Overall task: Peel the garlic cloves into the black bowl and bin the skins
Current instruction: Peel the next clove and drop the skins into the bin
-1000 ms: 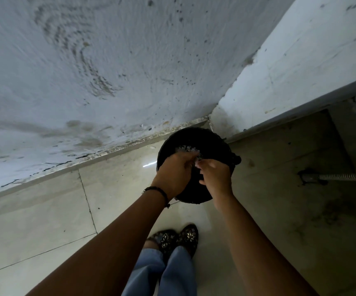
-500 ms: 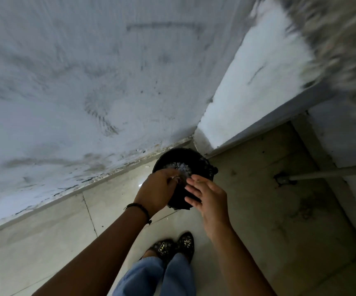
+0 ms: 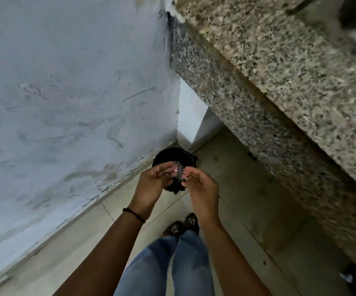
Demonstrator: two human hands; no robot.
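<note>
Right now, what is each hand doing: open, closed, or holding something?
Left hand: cannot tell, fingers curled over the bin.
Right hand: open, holding nothing.

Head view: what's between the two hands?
Head view shows pale papery garlic skins, against the round black bin's opening, between left hand and right hand.

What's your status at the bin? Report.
Left hand and right hand above black bin, loosely curled. Pale flake by left hand, grip unclear. Skins in bin. Path clear.
</note>
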